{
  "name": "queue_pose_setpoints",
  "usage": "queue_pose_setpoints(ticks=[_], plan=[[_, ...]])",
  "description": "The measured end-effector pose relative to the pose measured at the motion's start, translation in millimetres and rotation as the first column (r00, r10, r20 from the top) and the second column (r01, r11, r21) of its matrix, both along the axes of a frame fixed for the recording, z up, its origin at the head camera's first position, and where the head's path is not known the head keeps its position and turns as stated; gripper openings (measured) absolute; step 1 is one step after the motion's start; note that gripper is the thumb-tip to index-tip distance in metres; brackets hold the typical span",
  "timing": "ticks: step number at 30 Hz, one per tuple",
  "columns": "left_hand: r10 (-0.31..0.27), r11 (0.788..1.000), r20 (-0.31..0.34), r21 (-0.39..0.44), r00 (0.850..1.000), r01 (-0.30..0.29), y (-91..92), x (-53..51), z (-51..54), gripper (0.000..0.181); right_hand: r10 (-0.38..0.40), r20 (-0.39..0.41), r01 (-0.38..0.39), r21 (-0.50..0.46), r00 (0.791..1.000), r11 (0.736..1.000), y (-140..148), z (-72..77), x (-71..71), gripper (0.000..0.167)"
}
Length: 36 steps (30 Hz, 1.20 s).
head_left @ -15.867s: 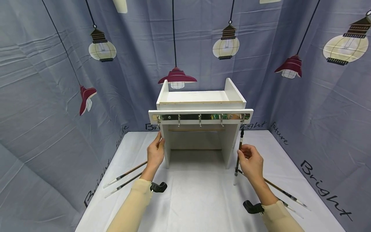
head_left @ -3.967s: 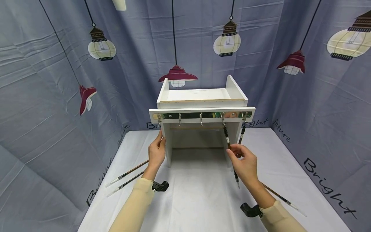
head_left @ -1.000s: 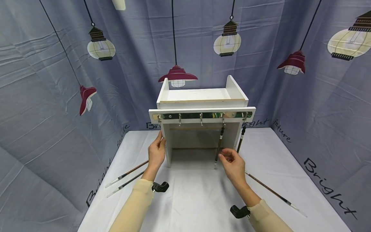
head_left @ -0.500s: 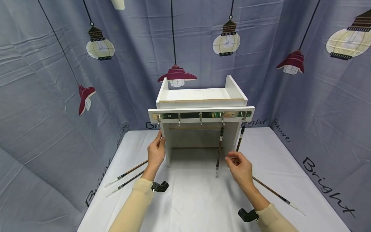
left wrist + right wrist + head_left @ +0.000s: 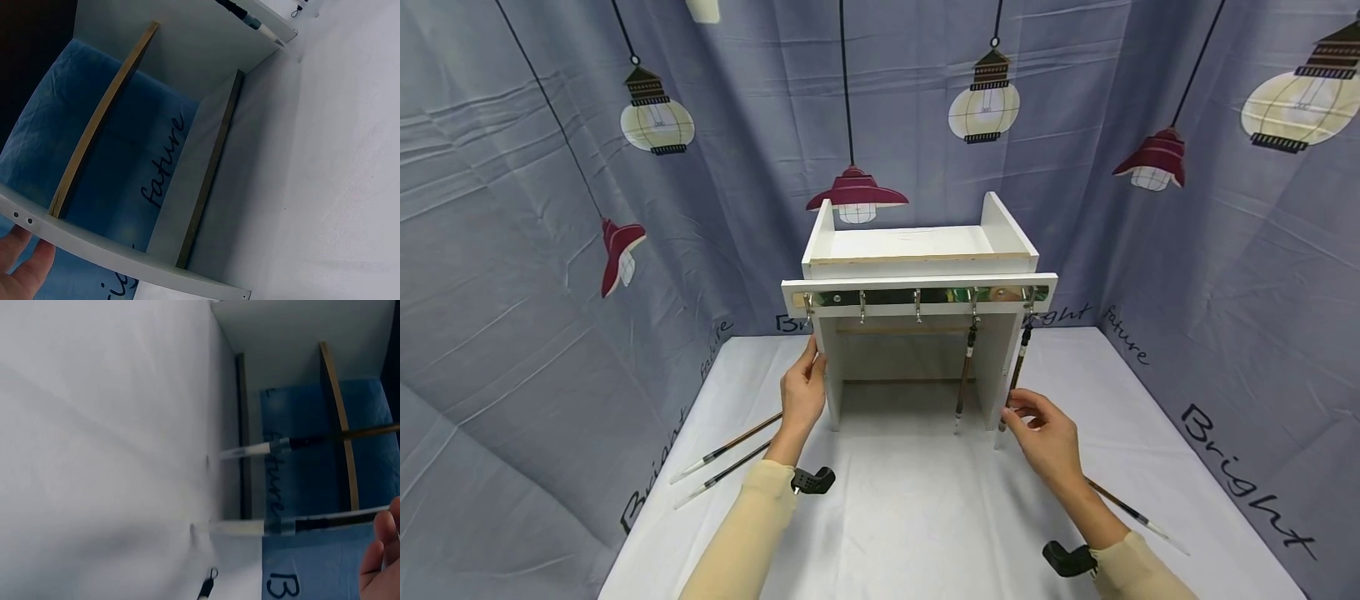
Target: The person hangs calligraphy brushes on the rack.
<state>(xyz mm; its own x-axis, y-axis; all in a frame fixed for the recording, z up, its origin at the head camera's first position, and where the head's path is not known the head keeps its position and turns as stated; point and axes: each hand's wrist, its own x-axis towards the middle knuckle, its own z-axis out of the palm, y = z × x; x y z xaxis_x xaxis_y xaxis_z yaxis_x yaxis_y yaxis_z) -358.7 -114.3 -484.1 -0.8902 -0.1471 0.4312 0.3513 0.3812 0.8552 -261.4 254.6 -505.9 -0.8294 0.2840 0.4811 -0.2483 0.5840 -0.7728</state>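
Note:
A white wooden rack [image 5: 917, 268] stands on the table, with a hook rail [image 5: 880, 297] across its front. My left hand [image 5: 802, 392] touches the outer side of the rack's left panel [image 5: 112, 250]; no finger shows on its inner face. One writing brush [image 5: 966, 367] hangs tip-down from the second hook from the right. Another writing brush [image 5: 1019, 360] hangs from the rightmost hook. My right hand [image 5: 1047, 437] holds this brush low on its handle between fingertips [image 5: 384, 526], beside the right panel [image 5: 997, 358]. Both brushes show pale tips in the right wrist view.
Two more brushes, a brown one [image 5: 737, 442] and a dark one [image 5: 730, 471], lie left on the white cloth [image 5: 895, 517]. Another brush [image 5: 1123, 505] lies at the right, partly behind my right forearm. A patterned curtain [image 5: 737, 208] encloses the table.
Since about four seconds ago, my right hand has let go of the brush on the second hook from the right. It has moved right to the outermost brush. My left hand has stayed.

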Motion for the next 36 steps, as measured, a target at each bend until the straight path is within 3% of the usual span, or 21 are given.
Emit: queue_pose_setpoints(ticks=[15, 27, 36], plan=[[0.002, 1.000, 0.004, 0.009, 1.000, -0.002, 1.5, 1.2, 1.6, 0.047, -0.035, 0.048, 0.029, 0.136, 0.998, 0.990, 49.4, -10.8, 18.4, 0.040], [-0.004, 1.000, 0.016, 0.008, 1.000, 0.003, 0.7, -0.2, 1.6, 0.048, 0.008, 0.013, -0.010, 0.205, 1.000, 0.979, 90.8, -36.3, 23.4, 0.040], [-0.006, 1.000, 0.001, 0.012, 1.000, 0.006, 0.6, 0.8, 1.7, 0.048, -0.012, 0.124, -0.018, 0.235, 0.992, 0.972, 110.4, -53.0, 22.8, 0.043]])
